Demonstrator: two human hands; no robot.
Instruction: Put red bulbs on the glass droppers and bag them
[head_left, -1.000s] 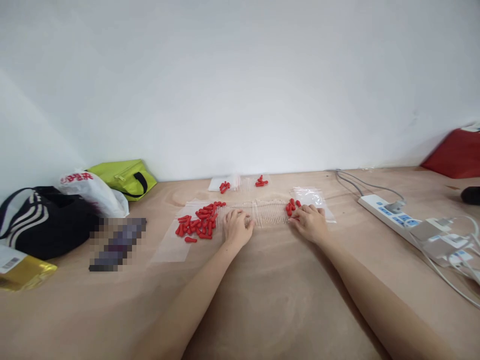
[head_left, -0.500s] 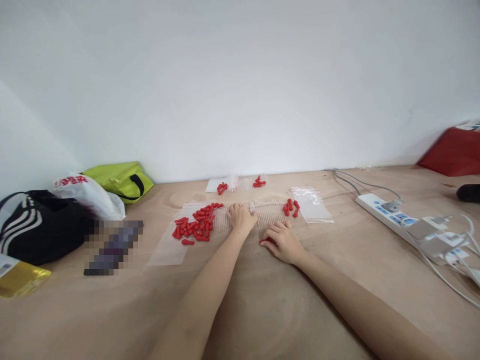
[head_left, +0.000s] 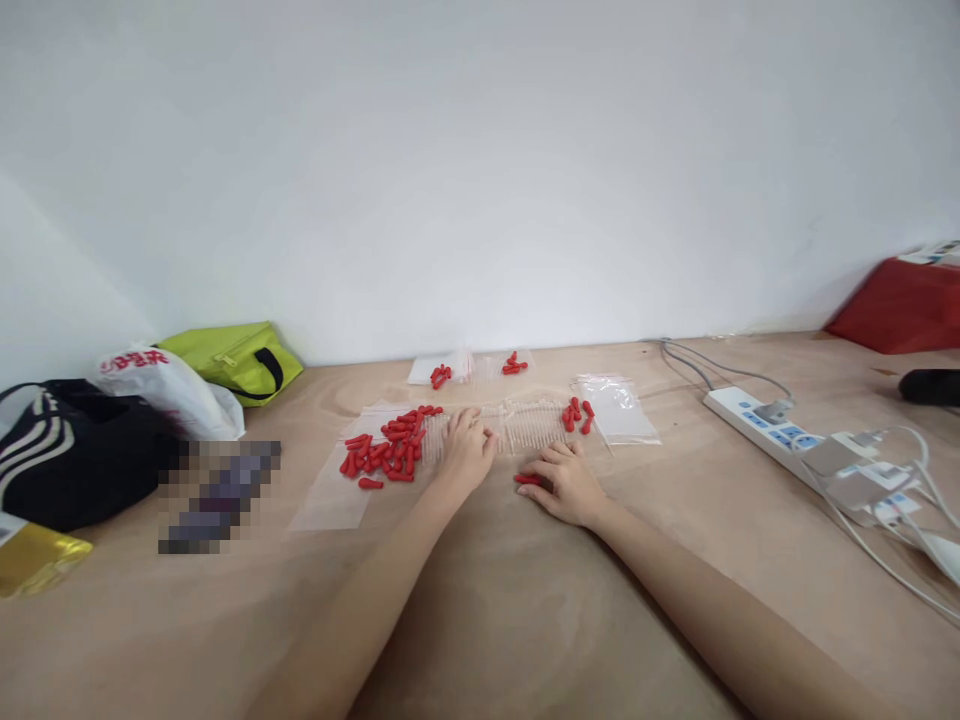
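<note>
My left hand [head_left: 466,458] is over the left part of a row of thin clear tubes [head_left: 538,427], its fingers apart and nothing visible in them. Resting on the table just in front of the tubes, my right hand [head_left: 568,487] is closed round a red rubber bulb [head_left: 527,479], which pokes out between thumb and fingers. A pile of red rubber bulbs [head_left: 394,450] lies left of my left hand, partly on a clear plastic bag [head_left: 330,503]. Several more bulbs [head_left: 587,409] lie at the right end of the tubes.
Behind the tubes, two small groups of bulbs lie on plastic bags. Another clear bag [head_left: 619,415] is at the right. A power strip [head_left: 750,415] with cables stands farther right. A green pouch [head_left: 232,355], white plastic bag [head_left: 161,385] and black bag [head_left: 90,460] sit left.
My left hand has drawn back slightly towards me and left, its fingers lifting and spreading more. My right hand stays in place with the red bulb. The view has shifted a little.
</note>
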